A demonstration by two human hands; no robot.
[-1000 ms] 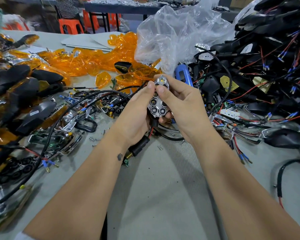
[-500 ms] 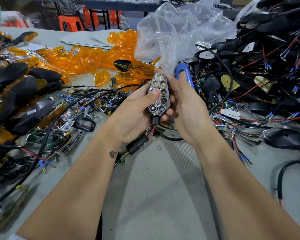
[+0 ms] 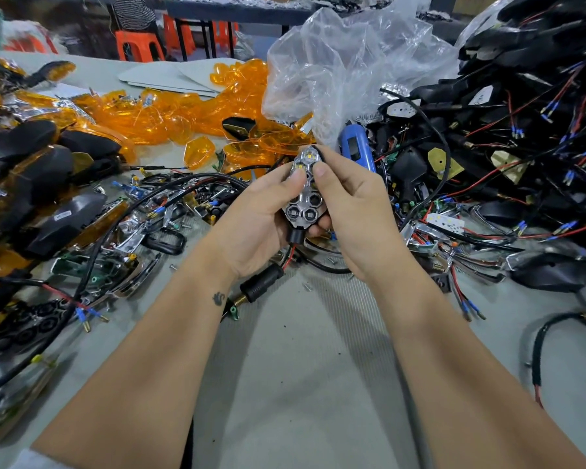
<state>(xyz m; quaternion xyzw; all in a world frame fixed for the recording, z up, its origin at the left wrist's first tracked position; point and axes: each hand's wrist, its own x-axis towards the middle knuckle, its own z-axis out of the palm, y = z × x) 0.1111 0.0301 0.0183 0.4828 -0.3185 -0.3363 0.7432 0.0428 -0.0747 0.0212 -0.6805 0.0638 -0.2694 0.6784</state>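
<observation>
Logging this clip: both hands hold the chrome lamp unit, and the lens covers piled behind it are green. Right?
Wrong colour: the head view shows orange lens covers. Left hand and right hand do hold the chrome lamp unit.

No legible text; white sticker [image 3: 63, 214] on black housing [image 3: 82, 206] too blurred.

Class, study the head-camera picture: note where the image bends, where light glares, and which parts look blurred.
Head view: wide-angle distortion splays both forearms toward the lower corners; glare glints on the chrome reflector held by the left hand and right hand, and on the clear plastic bag; soft shadows lie on the table under the arms; the far orange stools look blurred.
</observation>
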